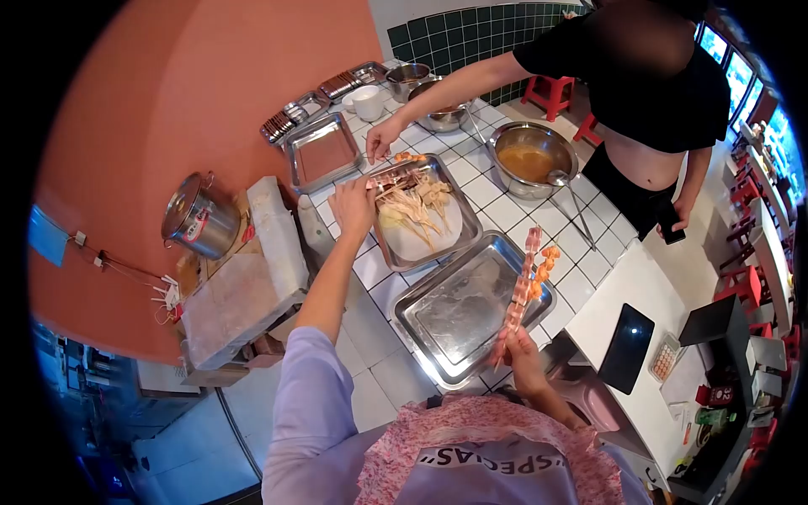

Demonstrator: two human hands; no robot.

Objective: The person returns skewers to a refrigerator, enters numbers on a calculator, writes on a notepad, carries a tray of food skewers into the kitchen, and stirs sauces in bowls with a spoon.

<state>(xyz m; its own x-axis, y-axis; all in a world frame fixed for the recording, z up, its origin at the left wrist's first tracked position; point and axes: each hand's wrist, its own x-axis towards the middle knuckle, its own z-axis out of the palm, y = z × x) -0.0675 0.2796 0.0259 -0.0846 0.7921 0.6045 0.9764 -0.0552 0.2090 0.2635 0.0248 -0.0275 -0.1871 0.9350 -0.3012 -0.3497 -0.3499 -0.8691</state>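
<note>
The near rim of a rectangular steel tray (446, 316) ran just left of my right hand (519, 358), which was closed around the lower ends of a striped pink meat skewer (523, 282) and an orange chunk skewer (543, 268), both above the tray's right side. White tiles lay between that tray and a round steel bowl (528, 193) of brown liquid. The white-tiled counter (608, 225) stood beside an orange wall (210, 101). Just beyond the first tray, a paper-lined steel tray (446, 252) held pale skewers (406, 210). My left hand (352, 204) was at its left rim; I couldn't tell whether the fingers gripped anything. Close past them, a co-worker's hand (385, 137) hung over the counter, the bare arm spanning the far side.
</note>
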